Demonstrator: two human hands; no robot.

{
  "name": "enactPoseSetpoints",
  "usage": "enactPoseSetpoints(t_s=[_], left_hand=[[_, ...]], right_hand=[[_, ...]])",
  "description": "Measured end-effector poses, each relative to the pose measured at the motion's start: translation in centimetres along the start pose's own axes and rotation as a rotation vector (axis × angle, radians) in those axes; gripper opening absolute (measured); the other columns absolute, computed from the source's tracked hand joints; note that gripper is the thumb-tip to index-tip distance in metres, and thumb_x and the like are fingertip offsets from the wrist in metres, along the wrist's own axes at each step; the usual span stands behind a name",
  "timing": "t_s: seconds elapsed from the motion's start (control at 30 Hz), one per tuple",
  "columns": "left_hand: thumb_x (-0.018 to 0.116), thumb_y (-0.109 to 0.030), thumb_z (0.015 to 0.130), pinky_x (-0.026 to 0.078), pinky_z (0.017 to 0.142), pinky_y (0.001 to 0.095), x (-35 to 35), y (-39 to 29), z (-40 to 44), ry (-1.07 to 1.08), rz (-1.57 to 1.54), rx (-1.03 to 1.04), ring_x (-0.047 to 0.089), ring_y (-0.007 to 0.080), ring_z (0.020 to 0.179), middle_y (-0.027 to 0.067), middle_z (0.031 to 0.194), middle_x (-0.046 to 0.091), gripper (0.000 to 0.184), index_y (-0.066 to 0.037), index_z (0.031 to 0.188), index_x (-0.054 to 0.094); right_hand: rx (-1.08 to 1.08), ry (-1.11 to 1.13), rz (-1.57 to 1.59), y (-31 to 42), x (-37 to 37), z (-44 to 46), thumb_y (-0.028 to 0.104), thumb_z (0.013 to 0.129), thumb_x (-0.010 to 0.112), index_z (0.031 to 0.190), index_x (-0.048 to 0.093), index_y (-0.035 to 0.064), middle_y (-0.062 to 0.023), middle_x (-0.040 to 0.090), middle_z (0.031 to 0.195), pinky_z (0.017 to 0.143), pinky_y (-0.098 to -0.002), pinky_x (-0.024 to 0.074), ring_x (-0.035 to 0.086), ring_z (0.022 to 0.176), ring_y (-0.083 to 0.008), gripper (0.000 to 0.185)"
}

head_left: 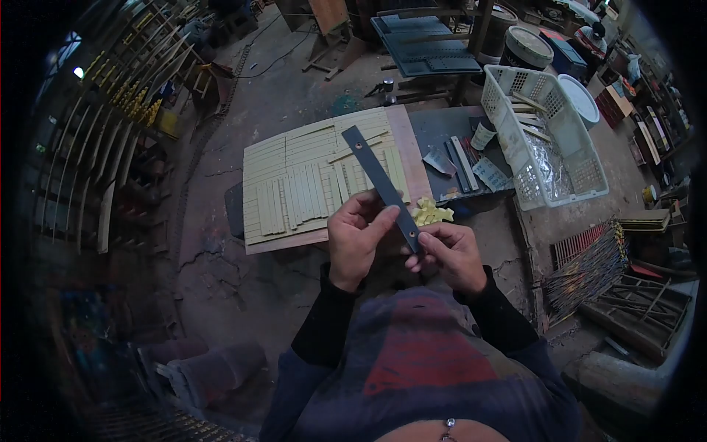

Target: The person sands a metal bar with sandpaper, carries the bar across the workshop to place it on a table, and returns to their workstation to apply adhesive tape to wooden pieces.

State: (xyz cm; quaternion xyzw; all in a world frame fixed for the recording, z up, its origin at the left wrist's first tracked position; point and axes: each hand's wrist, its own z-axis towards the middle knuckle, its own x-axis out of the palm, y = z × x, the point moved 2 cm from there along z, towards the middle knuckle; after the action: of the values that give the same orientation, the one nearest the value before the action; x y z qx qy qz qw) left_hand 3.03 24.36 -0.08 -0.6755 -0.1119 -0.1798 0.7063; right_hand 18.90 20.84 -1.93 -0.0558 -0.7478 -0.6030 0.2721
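A flat dark grey strip [377, 171] with a small hole near each end slants up and away from me above the edge of the work surface. My left hand [353, 239] is closed around its middle, the thumb lying on the top face. At the near end, the fingers of my right hand [453, 258] pinch the strip beside the lower hole. Beyond my hands, pale narrow slats [287, 195] lie in rows on a pinkish board [402, 132], some stacked loosely on top. A small heap of pale yellow pieces [431, 212] sits just past my right hand.
Right of the board, a dark surface holds a cup-like container [483, 134] and several strips. A white plastic crate [521, 166] with slats and clear plastic stands beside it. Bundled thin rods [585, 269] lie at the right; a rack of long strips [110, 147] stands left.
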Motion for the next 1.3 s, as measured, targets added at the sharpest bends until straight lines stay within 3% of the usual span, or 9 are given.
enactPoseSetpoints(t_s=[0.27,0.37,0.53,0.73,0.93,1.0,1.13,1.23,1.3], left_hand=[[0.059,0.004,0.082,0.047,0.087,0.0283,0.8,1.9,-2.4,0.326,0.025,-0.135,0.055,0.0154,0.104,0.0107,0.121,0.051,0.049,0.004,0.128,0.041],[0.056,0.000,0.085,0.048,0.086,0.0281,0.2,1.4,-1.9,0.282,-0.089,-0.128,0.054,0.0158,0.106,0.0116,0.124,0.050,0.047,0.004,0.129,0.039],[0.047,-0.008,0.092,0.052,0.078,0.0291,-0.9,1.3,-0.2,0.103,-0.163,-0.096,0.062,0.0171,0.086,0.0166,0.103,0.062,0.026,0.006,0.113,0.054],[0.045,-0.010,0.094,0.052,0.076,0.0292,-1.1,2.0,-0.3,0.091,-0.350,-0.165,0.062,0.0170,0.086,0.0147,0.099,0.063,0.028,0.006,0.116,0.051],[0.038,-0.019,0.097,0.050,0.060,0.0237,-1.3,2.1,-0.3,0.099,-0.430,-0.217,0.058,0.0143,0.063,0.0101,0.079,0.061,0.033,0.004,0.117,0.049],[0.036,-0.023,0.097,0.046,0.056,0.0232,-1.5,2.8,-0.2,0.166,-0.485,-0.211,0.054,0.0135,0.061,0.0098,0.084,0.057,0.033,0.004,0.111,0.049],[0.033,-0.027,0.096,0.040,0.051,0.0221,-1.5,3.4,-0.6,0.231,-0.541,-0.297,0.047,0.0120,0.058,0.0104,0.092,0.051,0.037,0.005,0.103,0.050],[0.034,-0.026,0.095,0.039,0.049,0.0220,-0.4,2.6,-0.7,-0.015,-0.440,-0.262,0.046,0.0100,0.059,0.0098,0.090,0.050,0.036,0.005,0.102,0.051],[0.034,-0.025,0.095,0.038,0.049,0.0217,-1.0,2.7,-0.9,0.069,-0.395,-0.220,0.046,0.0091,0.060,0.0089,0.089,0.051,0.035,0.005,0.101,0.051]], right_hand=[[-0.149,-0.095,-0.144,-0.3,-0.5,0.4,0.012,0.091,0.051,0.100,0.059,-0.0045,-0.0092,0.064,0.086,0.062,-0.0241,0.0530,0.064,0.074,-0.0147,0.020],[-0.138,-0.098,-0.217,-0.3,0.0,0.3,0.013,0.091,0.051,0.100,0.059,-0.0043,-0.0089,0.065,0.084,0.062,-0.0239,0.0526,0.065,0.076,-0.0164,0.021],[-0.102,-0.070,-0.238,-0.7,1.2,0.1,0.013,0.093,0.049,0.102,0.057,-0.0052,-0.0113,0.064,0.091,0.066,-0.0271,0.0541,0.065,0.080,-0.0184,0.023],[0.007,-0.044,0.018,-0.8,0.7,-0.3,0.014,0.093,0.048,0.099,0.059,-0.0046,-0.0102,0.064,0.088,0.064,-0.0256,0.0525,0.064,0.075,-0.0149,0.022],[-0.428,-0.249,-0.426,0.6,-1.3,0.7,0.003,0.086,0.056,0.091,0.059,-0.0014,-0.0078,0.061,0.084,0.059,-0.0238,0.0482,0.060,0.069,-0.0123,0.007],[-0.833,-0.093,-0.951,2.5,-0.2,0.6,-0.003,0.079,0.058,0.106,0.059,0.0041,-0.0080,0.057,0.082,0.056,-0.0272,0.0473,0.058,0.064,-0.0172,0.028],[-0.645,0.060,-1.172,2.6,1.7,1.1,-0.001,0.072,0.057,0.130,0.045,0.0157,-0.0079,0.051,0.079,0.057,-0.0309,0.0462,0.055,0.068,-0.0226,0.062],[-0.692,0.241,-1.321,1.9,2.6,0.7,0.006,0.073,0.057,0.130,0.046,0.0180,-0.0062,0.050,0.082,0.056,-0.0310,0.0457,0.055,0.070,-0.0215,0.059],[-0.701,0.241,-1.361,1.3,2.4,0.8,0.009,0.073,0.058,0.130,0.045,0.0200,-0.0053,0.050,0.083,0.055,-0.0309,0.0458,0.056,0.070,-0.0215,0.059]])
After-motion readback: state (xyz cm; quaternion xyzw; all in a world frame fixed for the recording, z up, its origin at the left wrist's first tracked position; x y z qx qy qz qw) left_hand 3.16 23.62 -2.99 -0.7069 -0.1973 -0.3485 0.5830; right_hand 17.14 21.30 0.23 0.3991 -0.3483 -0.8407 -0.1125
